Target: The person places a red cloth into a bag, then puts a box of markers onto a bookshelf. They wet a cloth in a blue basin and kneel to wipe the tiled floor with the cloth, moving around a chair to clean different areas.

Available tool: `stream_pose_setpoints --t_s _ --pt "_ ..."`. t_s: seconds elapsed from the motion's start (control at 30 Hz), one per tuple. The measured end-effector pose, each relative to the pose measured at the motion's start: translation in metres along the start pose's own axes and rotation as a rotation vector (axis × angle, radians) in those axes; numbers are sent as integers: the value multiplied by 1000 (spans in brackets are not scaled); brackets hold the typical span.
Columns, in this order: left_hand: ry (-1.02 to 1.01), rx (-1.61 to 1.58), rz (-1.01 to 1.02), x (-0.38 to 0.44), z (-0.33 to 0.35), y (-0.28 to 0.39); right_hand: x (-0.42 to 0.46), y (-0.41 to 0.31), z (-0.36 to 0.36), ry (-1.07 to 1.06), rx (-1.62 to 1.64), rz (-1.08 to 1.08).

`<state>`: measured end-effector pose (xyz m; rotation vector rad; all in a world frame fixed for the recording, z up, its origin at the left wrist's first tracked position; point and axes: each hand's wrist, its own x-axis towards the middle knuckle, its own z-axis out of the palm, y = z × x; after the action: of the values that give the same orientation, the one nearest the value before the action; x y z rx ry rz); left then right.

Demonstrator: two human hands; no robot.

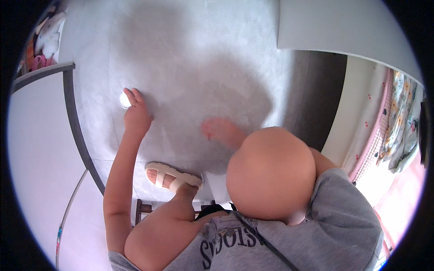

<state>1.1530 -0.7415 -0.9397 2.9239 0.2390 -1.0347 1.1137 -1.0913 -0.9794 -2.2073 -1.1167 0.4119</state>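
Note:
My left hand is stretched out low over the grey floor, its fingers across a small white round object. Part of that object is hidden under the hand, and its kind is unclear from its bright, washed-out surface. Motion blurs my right hand, which is near the floor in front of my raised knee. Its fingers are too smeared to tell whether they hold anything. Between and below the hands is my foot in a cream strapped sandal.
A white panel with a dark grey edge stands close on the left. Behind it are plush toys. At the upper right, a pale furniture panel overhangs a dark strip of floor. Patterned fabrics hang on the right.

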Motion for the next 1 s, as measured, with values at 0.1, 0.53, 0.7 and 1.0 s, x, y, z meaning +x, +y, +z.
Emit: stream_pose_setpoints --t_s 0.1,0.53,0.7,1.0 --pt "-11 14 -17 3 3 3 -26 -32 -9 -283 197 -116" --pt "123 -244 232 -102 -15 -80 6 -40 -171 249 548 551" --pt "-34 -507 184 -191 -18 -66 34 -54 -232 192 667 1040" --pt "59 -697 7 -299 45 38 48 -48 -202 -261 865 944"
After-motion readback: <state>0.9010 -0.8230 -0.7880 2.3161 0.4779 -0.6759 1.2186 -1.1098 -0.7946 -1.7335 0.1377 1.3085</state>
